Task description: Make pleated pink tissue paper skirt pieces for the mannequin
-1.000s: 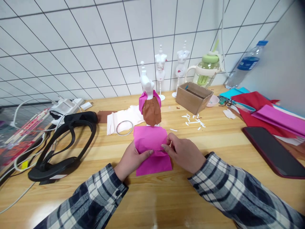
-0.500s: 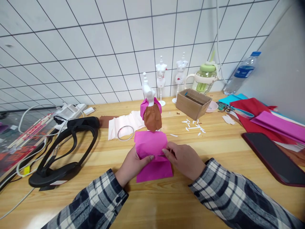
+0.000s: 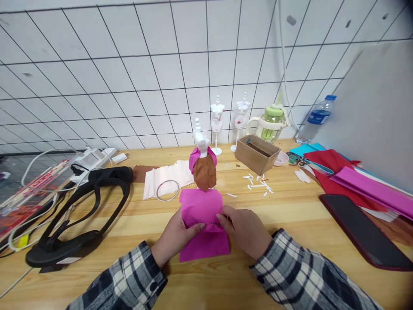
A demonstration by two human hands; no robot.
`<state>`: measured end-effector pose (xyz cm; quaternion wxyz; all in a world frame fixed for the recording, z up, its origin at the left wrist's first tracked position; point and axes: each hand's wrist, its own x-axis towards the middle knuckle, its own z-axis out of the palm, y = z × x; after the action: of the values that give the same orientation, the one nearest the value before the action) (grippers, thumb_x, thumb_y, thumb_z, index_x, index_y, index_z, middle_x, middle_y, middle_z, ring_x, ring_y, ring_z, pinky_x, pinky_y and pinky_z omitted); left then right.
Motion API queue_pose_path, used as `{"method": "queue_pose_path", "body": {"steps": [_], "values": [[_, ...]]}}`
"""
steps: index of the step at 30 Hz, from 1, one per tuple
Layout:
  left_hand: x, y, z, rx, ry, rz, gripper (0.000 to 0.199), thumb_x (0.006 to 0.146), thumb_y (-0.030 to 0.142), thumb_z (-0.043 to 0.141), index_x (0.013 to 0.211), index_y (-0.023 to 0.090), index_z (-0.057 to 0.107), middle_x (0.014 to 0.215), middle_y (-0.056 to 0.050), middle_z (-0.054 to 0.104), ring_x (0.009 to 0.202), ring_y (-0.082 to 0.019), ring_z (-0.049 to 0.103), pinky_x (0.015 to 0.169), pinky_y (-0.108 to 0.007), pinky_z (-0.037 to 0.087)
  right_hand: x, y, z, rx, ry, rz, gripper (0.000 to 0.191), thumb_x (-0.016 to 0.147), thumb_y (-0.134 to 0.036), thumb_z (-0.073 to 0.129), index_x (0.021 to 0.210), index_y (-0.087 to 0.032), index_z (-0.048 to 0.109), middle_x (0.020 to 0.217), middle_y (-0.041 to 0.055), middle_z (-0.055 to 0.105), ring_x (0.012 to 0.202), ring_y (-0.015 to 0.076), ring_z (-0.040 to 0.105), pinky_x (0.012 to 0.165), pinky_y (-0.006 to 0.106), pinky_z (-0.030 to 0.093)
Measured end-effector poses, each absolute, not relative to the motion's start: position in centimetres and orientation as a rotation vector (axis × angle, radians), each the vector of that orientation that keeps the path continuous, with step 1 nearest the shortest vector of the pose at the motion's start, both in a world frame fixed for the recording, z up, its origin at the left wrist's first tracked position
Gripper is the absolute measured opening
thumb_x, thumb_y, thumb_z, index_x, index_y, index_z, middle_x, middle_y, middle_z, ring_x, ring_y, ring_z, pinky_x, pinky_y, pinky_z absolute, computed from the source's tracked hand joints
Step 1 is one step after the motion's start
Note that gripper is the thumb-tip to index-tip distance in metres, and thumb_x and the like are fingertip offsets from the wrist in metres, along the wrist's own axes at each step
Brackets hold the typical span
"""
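My left hand point(image 3: 176, 237) grips a pink crepe-like sheet point(image 3: 201, 206) by its left side, thumb on top and the other fingers behind it. Pinched between the thumb and finger of my right hand point(image 3: 243, 226) is a thin, dark needle-like piece point(image 3: 213, 223), lying across the sheet's lower part. Folds gather there. Beneath the hands a darker magenta flap point(image 3: 204, 246) rests on the table. Just behind the sheet stands a small white mannequin point(image 3: 201, 142), dressed in a brown skirt piece point(image 3: 205, 171) with magenta material point(image 3: 193, 158) around its back.
Two bare mannequins point(image 3: 217, 118) stand by the wall, near a cardboard box point(image 3: 257, 156), a green-lidded cup point(image 3: 272, 122) and a water bottle point(image 3: 316, 120). White scraps point(image 3: 260, 185) lie right of centre. A black headset frame point(image 3: 93, 206) is left; a phone point(image 3: 364, 232) is right.
The camera view has tilted up slightly, so everything sits lower in the picture. Both hands keep their hold on the pink sheet, with only slight movement of the fingers.
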<state>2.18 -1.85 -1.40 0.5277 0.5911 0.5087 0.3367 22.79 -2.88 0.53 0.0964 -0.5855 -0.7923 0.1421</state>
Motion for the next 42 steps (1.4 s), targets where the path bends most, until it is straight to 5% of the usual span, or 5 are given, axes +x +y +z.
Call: {"method": "queue_pose_path", "body": {"steps": [42], "values": [[2.2, -1.8, -1.1, 1.491, 1.251, 0.776, 0.046, 0.074, 0.041, 0.074, 0.11, 0.015, 0.063, 0.111, -0.009, 0.072, 0.098, -0.026, 0.068, 0.086, -0.036, 0.055, 23.4, -2.5, 0.8, -1.725, -2.324, 0.508, 0.032, 0.099, -0.031, 0.037, 0.079, -0.021, 0.06, 0.071, 0.0019, 0.069, 0.062, 0.0146, 0.059, 0.056, 0.03, 0.02]]}}
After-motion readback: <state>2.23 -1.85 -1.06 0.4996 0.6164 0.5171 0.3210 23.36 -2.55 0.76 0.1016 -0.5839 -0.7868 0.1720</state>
